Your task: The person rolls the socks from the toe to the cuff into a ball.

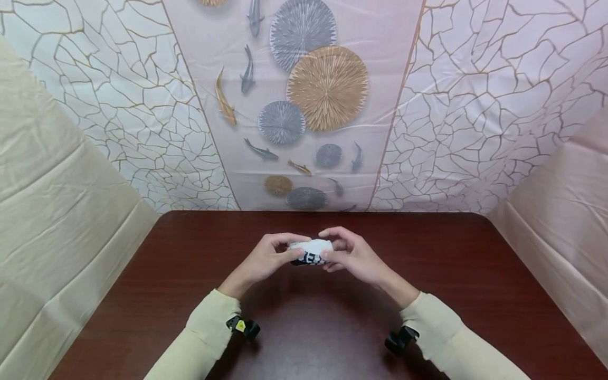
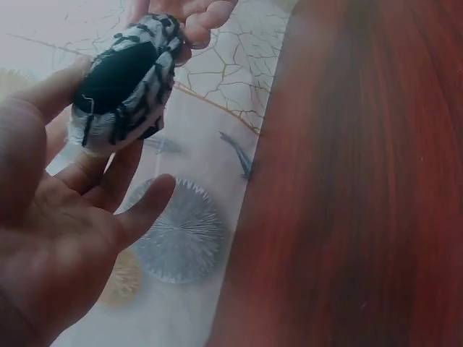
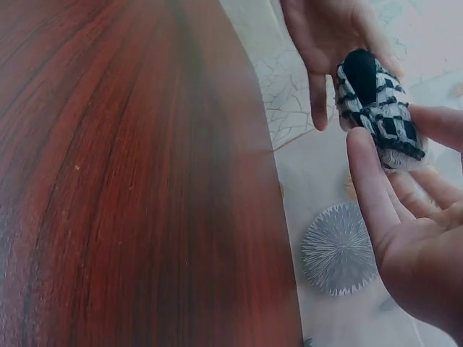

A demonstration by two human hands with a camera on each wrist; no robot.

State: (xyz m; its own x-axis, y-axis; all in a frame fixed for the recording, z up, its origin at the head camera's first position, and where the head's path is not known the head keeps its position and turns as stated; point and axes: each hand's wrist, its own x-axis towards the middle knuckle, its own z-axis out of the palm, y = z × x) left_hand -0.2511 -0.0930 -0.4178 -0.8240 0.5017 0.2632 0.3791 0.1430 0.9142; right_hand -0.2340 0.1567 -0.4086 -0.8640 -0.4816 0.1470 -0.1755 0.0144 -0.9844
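Note:
A small black-and-white fabric piece (image 1: 311,250) with dark lettering on its near face is held up above the table by both hands. My left hand (image 1: 266,257) pinches its left end between thumb and fingers. At the other end, my right hand (image 1: 357,258) grips it the same way. Seen from the left wrist, the fabric piece (image 2: 123,76) curves round, with white threads, black stitches and a dark patch on its underside. In the right wrist view the fabric piece (image 3: 380,108) shows a checked black-and-white stitched pattern. What exactly it is cannot be told.
Below lies a dark red-brown wooden table (image 1: 456,264). A patterned cloth (image 1: 328,84) with discs and fish hangs behind its far edge, and plain beige cloth (image 1: 52,237) borders the sides. Small black devices (image 1: 401,340) sit at both wrists.

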